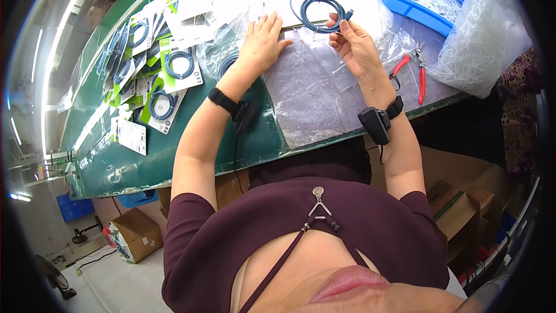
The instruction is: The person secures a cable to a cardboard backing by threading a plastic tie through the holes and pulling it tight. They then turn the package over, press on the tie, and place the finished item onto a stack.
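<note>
coiled blue cable (320,13): smooth rubbery sheath, slight sheen | backing card (278,6): matt white paperboard | bench top (191,139): matt green mat | sheet (315,93): clear glossy plastic film, crinkled | pliers (418,68): bare metal jaws, glossy red plastic grips | tray (417,11): smooth blue plastic | wrist straps (223,101): matt black

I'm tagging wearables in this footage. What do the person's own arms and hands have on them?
The left hand and right hand are bare, no gloves or rings visible. Each wrist carries a black strap: the left band has a small black unit with a thin black cable hanging from it; the right band holds a boxy black device with a short cable. Short dark maroon sleeves cover the upper arms.
</note>
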A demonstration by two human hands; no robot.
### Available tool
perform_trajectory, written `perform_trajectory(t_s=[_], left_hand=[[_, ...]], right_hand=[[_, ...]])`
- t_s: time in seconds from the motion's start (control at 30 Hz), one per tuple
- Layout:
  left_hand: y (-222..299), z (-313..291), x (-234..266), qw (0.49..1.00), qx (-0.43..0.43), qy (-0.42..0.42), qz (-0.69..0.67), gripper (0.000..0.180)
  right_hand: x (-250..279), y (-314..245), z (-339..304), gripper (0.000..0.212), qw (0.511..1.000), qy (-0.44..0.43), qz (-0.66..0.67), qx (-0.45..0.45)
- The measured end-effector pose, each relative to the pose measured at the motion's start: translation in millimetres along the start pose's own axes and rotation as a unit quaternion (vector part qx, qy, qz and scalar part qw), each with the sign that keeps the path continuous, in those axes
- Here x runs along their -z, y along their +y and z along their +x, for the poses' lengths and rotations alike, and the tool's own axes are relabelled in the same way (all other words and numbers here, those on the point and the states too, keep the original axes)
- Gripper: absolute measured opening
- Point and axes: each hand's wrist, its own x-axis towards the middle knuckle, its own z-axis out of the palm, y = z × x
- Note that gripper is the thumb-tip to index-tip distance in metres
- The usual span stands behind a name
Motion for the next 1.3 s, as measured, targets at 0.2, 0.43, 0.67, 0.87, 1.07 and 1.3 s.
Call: perform_trajectory(t_s=[0.2,0.43,0.67,0.87,1.07,1.3], left_hand=[[56.6,-52.3,24.0,0.996,0.025,-0.086,0.005,0.064],[105.3,-111.2,57.2,0.991,-0.039,-0.124,-0.015,0.077],[124.0,-150.9,87.7,0.975,-0.062,-0.144,-0.16,0.07],[104.5,-192.1,79.9,0.976,-0.087,-0.112,-0.167,0.067],[111.6,-206.3,97.3,0.979,-0.063,-0.106,-0.163,0.052],[72.6,-216.1,118.5,0.966,0.006,-0.006,-0.257,0.025]], right_hand=[[-8.8,12.0,1.0,0.029,0.999,-0.03,-0.006,-0.034],[-2.2,31.4,7.8,0.025,0.997,-0.021,-0.038,-0.056],[-15.9,28.6,-2.0,0.024,0.996,-0.043,-0.043,-0.06],[-20.3,3.5,-18.1,0.025,0.998,-0.041,-0.022,-0.048],[-22.0,-40.4,-45.7,0.026,0.998,-0.055,0.014,0.024],[-15.0,-59.9,-61.0,0.026,0.994,-0.062,0.057,0.072]])
